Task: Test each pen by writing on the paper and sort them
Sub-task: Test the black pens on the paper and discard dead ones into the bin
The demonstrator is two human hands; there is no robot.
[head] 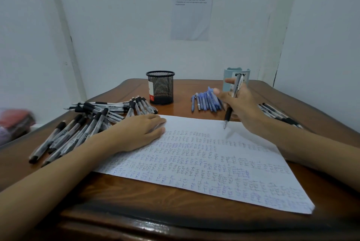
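Pen (228, 114) tip-down within right grip (242, 107)

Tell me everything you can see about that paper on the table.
The paper is a white sheet lying flat and askew on the wooden table. Rows of blue and dark pen marks cover most of it; its far strip is blank. The left hand rests on its far left corner. The pen in the right hand points tip-down at the blank strip.
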